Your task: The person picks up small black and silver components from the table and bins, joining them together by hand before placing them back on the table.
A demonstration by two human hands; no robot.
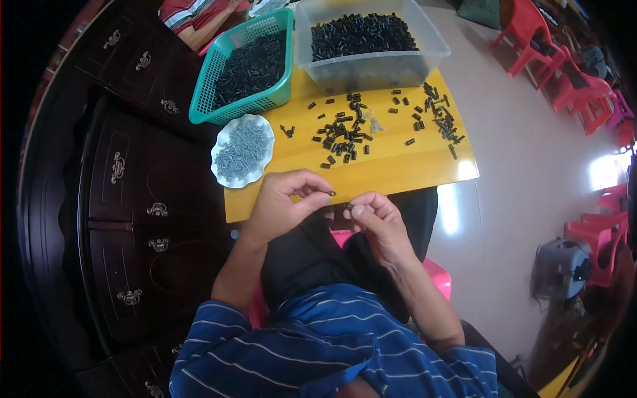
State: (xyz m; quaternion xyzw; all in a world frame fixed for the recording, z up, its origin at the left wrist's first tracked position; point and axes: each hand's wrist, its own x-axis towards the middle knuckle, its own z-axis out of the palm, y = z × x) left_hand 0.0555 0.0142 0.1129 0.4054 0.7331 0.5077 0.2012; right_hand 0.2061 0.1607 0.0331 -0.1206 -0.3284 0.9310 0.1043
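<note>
My left hand (279, 204), closed in a pinch near the yellow table's front edge, holds a small metal piece with a ringed tip (332, 194) between thumb and fingertips. My right hand (383, 229) is a little lower and to the right, pinching a small dark cylindrical piece (349, 207) whose details are mostly covered by the fingers. The two pieces are apart. Beyond the hands, many short black cylinders (342, 136) lie scattered on the table (285, 159). Left of them stands a white scalloped plate (216, 159) heaped with small silvery metal pieces (242, 149).
A green mesh basket (284, 89) and a translucent plastic tub (371, 74), both filled with black pieces, stand at the back. More dark pieces (441, 116) lie along the table's right edge. Dark wooden drawers (157, 209) line the left. Another person's arm (202, 33) shows beyond the basket.
</note>
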